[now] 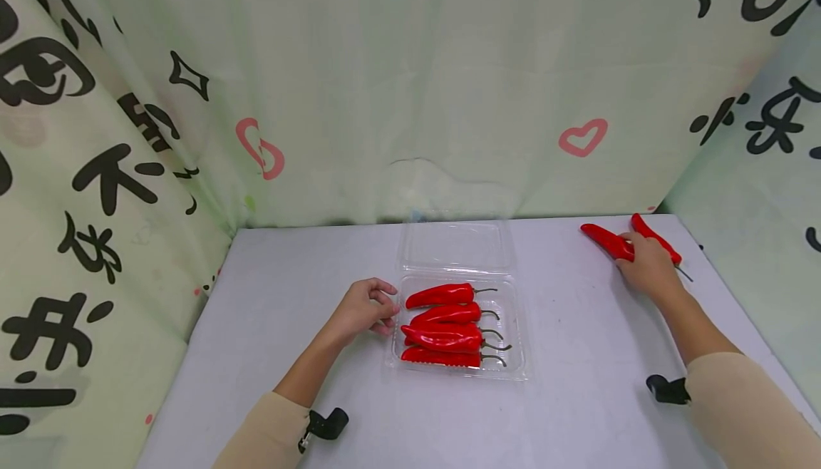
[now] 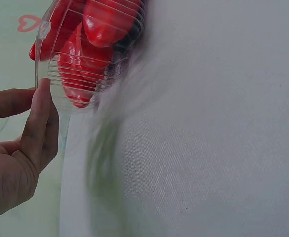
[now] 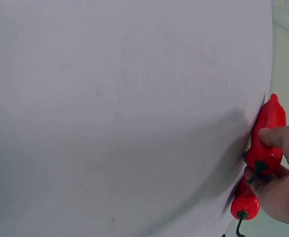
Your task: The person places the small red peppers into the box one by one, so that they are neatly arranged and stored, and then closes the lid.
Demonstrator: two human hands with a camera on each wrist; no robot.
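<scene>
A clear plastic box (image 1: pixel 521 341) with its lid (image 1: pixel 458 246) folded back holds several red peppers (image 1: pixel 442 341), stems pointing right. At its left edge is my left hand (image 1: pixel 367 308), fingertips touching the rim; the left wrist view has the thumb and fingers (image 2: pixel 41 106) at the box wall. Over at the table's far right, my right hand (image 1: pixel 648 267) grips a red pepper (image 1: pixel 606 241) between thumb and fingers, seen also in the right wrist view as the upper pepper (image 3: pixel 270 123). Another red pepper (image 1: pixel 657 237) lies just beside that hand.
The white table (image 1: pixel 288 262) runs back to a pale green curtain (image 1: pixel 417 98) with dark lettering and pink hearts. More curtain hangs at the left and right sides. Both wrists carry a small black camera mount.
</scene>
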